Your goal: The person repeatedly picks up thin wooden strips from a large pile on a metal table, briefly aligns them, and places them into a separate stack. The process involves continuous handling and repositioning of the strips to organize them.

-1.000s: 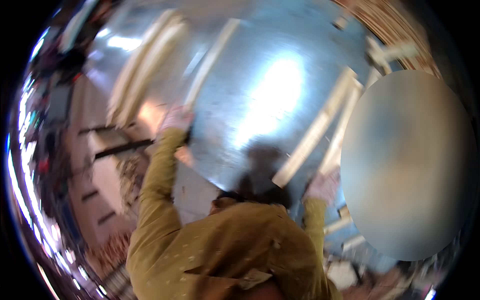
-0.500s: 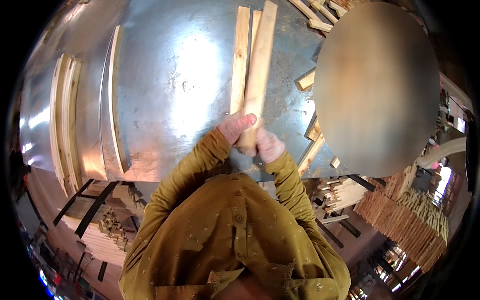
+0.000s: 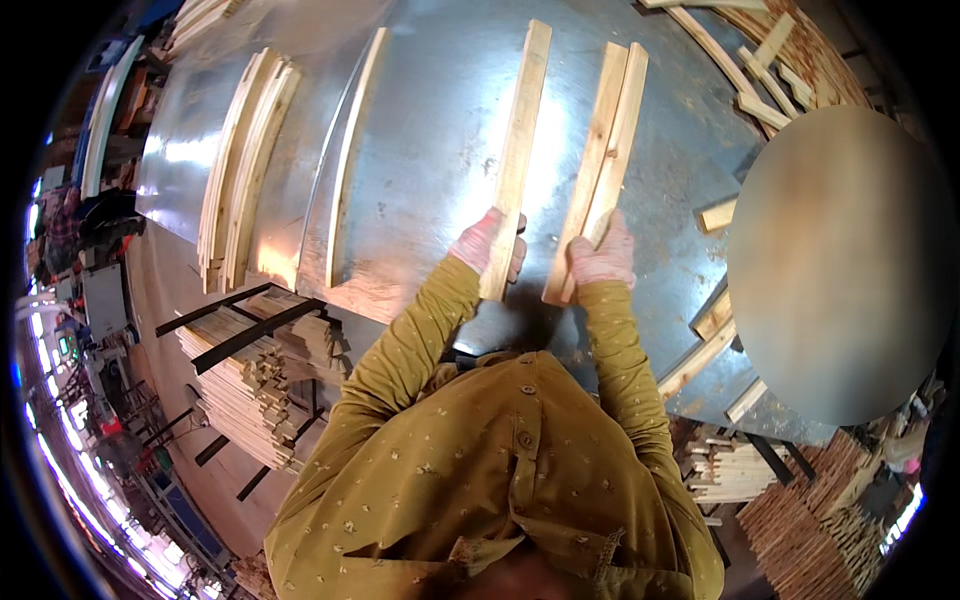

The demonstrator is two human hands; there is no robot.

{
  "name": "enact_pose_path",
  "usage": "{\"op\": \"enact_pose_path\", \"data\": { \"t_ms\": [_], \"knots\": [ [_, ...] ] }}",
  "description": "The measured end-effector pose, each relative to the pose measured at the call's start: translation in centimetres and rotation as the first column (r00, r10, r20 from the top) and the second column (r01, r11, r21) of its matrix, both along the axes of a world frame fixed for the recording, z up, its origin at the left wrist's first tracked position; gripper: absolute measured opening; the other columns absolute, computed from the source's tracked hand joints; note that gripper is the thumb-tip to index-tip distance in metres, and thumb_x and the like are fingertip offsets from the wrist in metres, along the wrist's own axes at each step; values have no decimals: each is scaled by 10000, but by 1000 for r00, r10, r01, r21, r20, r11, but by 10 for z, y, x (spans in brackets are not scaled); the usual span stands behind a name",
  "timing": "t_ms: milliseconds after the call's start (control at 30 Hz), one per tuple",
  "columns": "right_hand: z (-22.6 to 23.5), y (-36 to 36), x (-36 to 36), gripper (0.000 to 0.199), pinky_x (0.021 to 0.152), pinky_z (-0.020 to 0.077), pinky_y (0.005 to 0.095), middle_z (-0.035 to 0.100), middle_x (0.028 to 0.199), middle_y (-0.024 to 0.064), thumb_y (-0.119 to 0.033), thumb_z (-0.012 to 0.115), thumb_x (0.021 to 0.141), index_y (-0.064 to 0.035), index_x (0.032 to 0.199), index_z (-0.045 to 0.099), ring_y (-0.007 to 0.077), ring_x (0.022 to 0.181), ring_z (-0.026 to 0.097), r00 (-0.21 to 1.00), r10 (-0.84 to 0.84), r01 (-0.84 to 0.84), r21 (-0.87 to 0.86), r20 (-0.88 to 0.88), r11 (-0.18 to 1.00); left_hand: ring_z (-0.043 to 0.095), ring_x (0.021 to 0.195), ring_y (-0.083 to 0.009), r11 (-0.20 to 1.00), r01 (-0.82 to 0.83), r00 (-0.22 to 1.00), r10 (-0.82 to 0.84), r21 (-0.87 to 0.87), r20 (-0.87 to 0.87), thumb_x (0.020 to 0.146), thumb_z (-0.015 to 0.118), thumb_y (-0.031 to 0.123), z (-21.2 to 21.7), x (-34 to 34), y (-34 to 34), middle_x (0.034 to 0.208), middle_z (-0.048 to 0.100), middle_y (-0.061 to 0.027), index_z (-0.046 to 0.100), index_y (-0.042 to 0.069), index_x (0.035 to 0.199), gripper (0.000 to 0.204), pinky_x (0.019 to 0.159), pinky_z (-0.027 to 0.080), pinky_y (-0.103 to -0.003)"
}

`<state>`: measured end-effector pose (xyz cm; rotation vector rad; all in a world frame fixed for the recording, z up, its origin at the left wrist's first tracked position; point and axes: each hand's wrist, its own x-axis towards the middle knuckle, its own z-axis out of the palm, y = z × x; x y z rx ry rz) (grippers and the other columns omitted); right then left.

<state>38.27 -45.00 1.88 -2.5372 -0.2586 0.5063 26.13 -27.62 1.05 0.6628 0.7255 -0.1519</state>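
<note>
A shiny metal-topped table (image 3: 430,150) spreads before the person; stacked timber (image 3: 240,400) stands below its near edge at left, more piles (image 3: 810,520) at right; the left hand (image 3: 482,245) grips a pale wooden strip (image 3: 521,140) near its close end; the right hand (image 3: 608,258) is closed on a pair of strips (image 3: 597,120) lying side by side; farther left, a lone strip (image 3: 350,150) and bundled lengths (image 3: 260,165) rest on the table.

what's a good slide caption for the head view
Left hand grasping one wooden strip, right hand on an adjoining pair, at a shiny table.
</note>
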Motion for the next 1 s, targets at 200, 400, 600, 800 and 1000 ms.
{"op": "enact_pose_path", "data": {
  "t_ms": [200, 400, 600, 800, 1000],
  "knots": [
    [15, 54, -7, 974, 974, 517, 458, 510, 1375, 223, -271, 774, 798, -133, 1571, 198, 350, 1195, 575, 987, -131, 95, -322, -93, 942, 575, 1212, -389, 178, 698, 693, 77, 694, -717, 926, 553, 582, 44, -8, 25, 1359, 554, -245, 380, 12, 1467, 805, 1006, 462, -473],
    [-81, -1, 3, 755, 835, 564, 329, 620, 1130, 155, -85, 640, 861, -82, 1526, 282, 249, 932, 650, 952, 176, 24, 638, -249, 770, 567, 1237, -340, 604, 585, 777, -226, 541, -587, 917, 613, 550, 37, -18, 59, 1297, 604, -248, 440, -43, 1419, 796, 1026, 443, -411],
    [1, 106, -59, 587, 871, 549, 359, 670, 1137, 198, -319, 618, 917, -69, 1421, 449, 308, 1026, 662, 843, 152, 19, 313, -515, 950, 590, 1159, -339, 662, 391, 919, -236, 640, -317, 964, 566, 372, 33, -33, 46, 1259, 614, -222, 493, 48, 1408, 554, 1007, 459, -370],
    [22, 65, -38, 425, 832, 536, 446, 704, 1041, 176, -377, 421, 998, -195, 1365, 531, 370, 962, 670, 424, 872, -897, 22, -243, 442, 604, 1160, -369, 48, 691, 720, -139, 722, -680, 811, 674, 322, 42, -35, 40, 1401, 503, -216, 437, 113, 1443, 707, 969, 495, -433],
    [70, -95, 170, 627, 1079, 422, 402, 545, 1401, 183, -411, 527, 941, -65, 1454, 428, 333, 1272, 535, 902, 239, -131, -302, 358, 944, 668, 982, -423, -20, 670, 741, 79, 742, -667, 761, 711, 257, 30, -44, 11, 1295, 577, -232, 309, 49, 1495, 863, 776, 563, -502]
  ]
}}
